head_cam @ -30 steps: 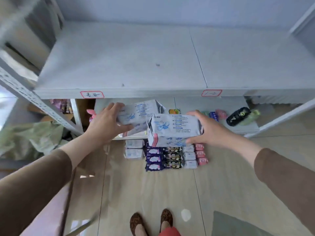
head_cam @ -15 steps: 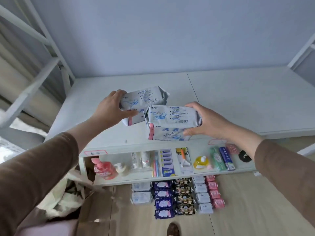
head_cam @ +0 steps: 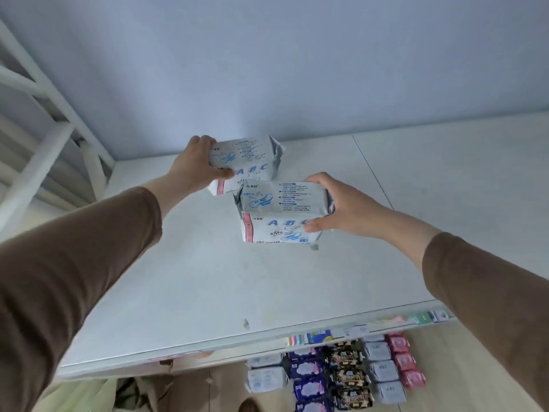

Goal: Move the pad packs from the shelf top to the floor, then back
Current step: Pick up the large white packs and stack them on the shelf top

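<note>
**Two Packs Carried Back Over the Shelf Top**

Since the earlier frames both arms had lifted and reached forward: a second before, the two packs were held low in front of the shelf edge with the floor behind them; now they sat out over the white shelf top, which filled the middle of the frame.

At the upper left stood the white shelf frame. Right of it, just above centre, the left hand gripped the far pad pack by its left end, fingers curled over the top and thumb pressed on the front face. That pack lay close to the back wall; whether it already touched the board could not be told.

Slightly lower and to the right, the right hand clamped the near pad pack by its right end, thumb under the printed front and fingers wrapped behind. It overlapped the far pack's lower corner in the picture and appeared to hang just above the board, though contact was unclear.

Along the bottom centre and lower right, rows of floor packs lay below the shelf edge.

The change suggested the return leg was under way: these two looked about to be set down, and many packs seemed left to bring up.
</note>
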Motion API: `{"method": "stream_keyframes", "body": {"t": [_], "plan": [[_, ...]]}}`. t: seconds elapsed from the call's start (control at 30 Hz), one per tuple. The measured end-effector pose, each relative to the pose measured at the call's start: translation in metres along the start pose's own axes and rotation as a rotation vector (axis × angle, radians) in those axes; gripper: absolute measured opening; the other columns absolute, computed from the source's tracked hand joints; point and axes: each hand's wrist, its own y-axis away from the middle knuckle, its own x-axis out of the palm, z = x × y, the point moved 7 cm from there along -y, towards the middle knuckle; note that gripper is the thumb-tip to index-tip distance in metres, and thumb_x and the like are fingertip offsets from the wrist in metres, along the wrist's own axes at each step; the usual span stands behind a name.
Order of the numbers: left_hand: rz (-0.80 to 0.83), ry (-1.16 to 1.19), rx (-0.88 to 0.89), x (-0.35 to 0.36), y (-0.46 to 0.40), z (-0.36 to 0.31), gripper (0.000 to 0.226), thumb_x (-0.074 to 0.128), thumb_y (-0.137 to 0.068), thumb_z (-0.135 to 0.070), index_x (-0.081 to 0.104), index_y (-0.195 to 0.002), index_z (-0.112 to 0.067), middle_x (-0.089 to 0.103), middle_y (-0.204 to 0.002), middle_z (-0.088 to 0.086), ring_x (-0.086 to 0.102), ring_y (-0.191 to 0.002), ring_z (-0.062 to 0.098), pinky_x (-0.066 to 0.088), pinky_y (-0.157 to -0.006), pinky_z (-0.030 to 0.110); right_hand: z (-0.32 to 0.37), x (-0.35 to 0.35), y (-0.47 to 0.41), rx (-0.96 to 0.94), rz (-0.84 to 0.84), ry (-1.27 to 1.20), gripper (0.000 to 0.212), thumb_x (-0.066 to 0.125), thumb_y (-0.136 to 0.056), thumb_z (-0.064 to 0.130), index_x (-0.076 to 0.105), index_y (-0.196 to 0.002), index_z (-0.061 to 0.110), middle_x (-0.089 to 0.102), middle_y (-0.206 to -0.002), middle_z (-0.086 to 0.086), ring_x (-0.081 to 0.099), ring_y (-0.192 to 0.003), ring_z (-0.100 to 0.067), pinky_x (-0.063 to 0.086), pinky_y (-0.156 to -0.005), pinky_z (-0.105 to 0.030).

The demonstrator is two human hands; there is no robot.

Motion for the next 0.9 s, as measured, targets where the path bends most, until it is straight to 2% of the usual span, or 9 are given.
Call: {"method": "stream_keyframes", "body": {"t": [0.07, 0.2, 0.33, 0.43, 0.6, 0.77, 0.9], "plan": [[-0.001, 0.041, 0.002, 0.002, -0.023, 0.014, 0.069, 0.086, -0.066, -0.042, 0.049, -0.119, -0.017, 0.050, -0.111, 0.001, 0.058, -0.092, 0.023, 0.042, -0.067, 0.032, 0.001, 0.006, -0.019, 0.019, -0.003, -0.043, 0.077, 0.089, -0.067, 0.033, 0.042, -0.127, 0.042, 0.064, -0.114, 0.013, 0.064, -0.102, -0.010, 0.054, -0.082, -0.034], [-0.028, 0.096, 0.004, 0.003, -0.063, 0.033, 0.071, 0.086, -0.068, -0.038, 0.041, -0.119, -0.017, 0.053, -0.111, 0.001, 0.059, -0.087, 0.021, 0.042, -0.059, 0.027, 0.009, 0.013, -0.054, 0.039, -0.028, -0.044, 0.075, 0.088, -0.068, 0.034, 0.041, -0.126, 0.043, 0.061, -0.112, 0.021, 0.062, -0.097, -0.003, 0.049, -0.073, -0.025], [-0.026, 0.109, 0.018, 0.004, -0.092, 0.041, 0.070, 0.085, -0.070, -0.036, 0.042, -0.120, -0.014, 0.051, -0.116, 0.007, 0.060, -0.092, 0.027, 0.053, -0.075, 0.043, 0.016, 0.019, -0.080, 0.051, -0.037, -0.050, 0.076, 0.087, -0.067, 0.034, 0.040, -0.126, 0.042, 0.061, -0.113, 0.020, 0.062, -0.099, -0.006, 0.051, -0.075, -0.028], [-0.043, 0.087, 0.020, 0.004, -0.102, 0.046, 0.071, 0.083, -0.074, -0.037, 0.042, -0.126, -0.012, 0.048, -0.118, 0.010, 0.060, -0.093, 0.030, 0.053, -0.078, 0.043, 0.019, 0.021, -0.096, 0.060, -0.033, -0.041, 0.079, 0.087, -0.067, 0.034, 0.036, -0.128, 0.037, 0.061, -0.117, 0.016, 0.063, -0.103, -0.011, 0.054, -0.078, -0.032], [-0.052, 0.070, 0.020, 0.007, -0.106, 0.048, 0.071, 0.075, -0.082, -0.041, 0.040, -0.138, -0.015, 0.045, -0.127, 0.015, 0.062, -0.093, 0.034, 0.052, -0.084, 0.040, 0.020, 0.021, -0.119, 0.059, -0.028, -0.001, 0.078, 0.088, -0.066, 0.034, 0.033, -0.121, 0.034, 0.057, -0.116, 0.017, 0.059, -0.106, -0.012, 0.053, -0.078, -0.030], [-0.048, 0.052, 0.042, -0.007, -0.086, 0.054, 0.082, 0.078, -0.080, -0.031, 0.032, -0.146, -0.017, 0.042, -0.134, 0.015, 0.055, -0.106, 0.032, 0.043, -0.088, 0.036, 0.021, 0.022, -0.147, 0.034, -0.034, -0.042, 0.075, 0.089, -0.068, 0.021, 0.040, -0.125, 0.030, 0.060, -0.121, 0.007, 0.059, -0.114, -0.017, 0.053, -0.094, -0.043], [-0.025, -0.158, 0.037, -0.024, -0.052, 0.071, 0.065, 0.071, -0.085, -0.020, 0.039, -0.141, -0.014, 0.049, -0.134, 0.015, 0.052, -0.118, 0.035, 0.043, -0.093, 0.042, 0.028, 0.015, -0.178, 0.011, -0.073, 0.015, 0.085, 0.089, -0.069, 0.011, 0.042, -0.140, 0.018, 0.050, -0.130, -0.003, 0.053, -0.121, -0.022, 0.047, -0.103, -0.043]]}}
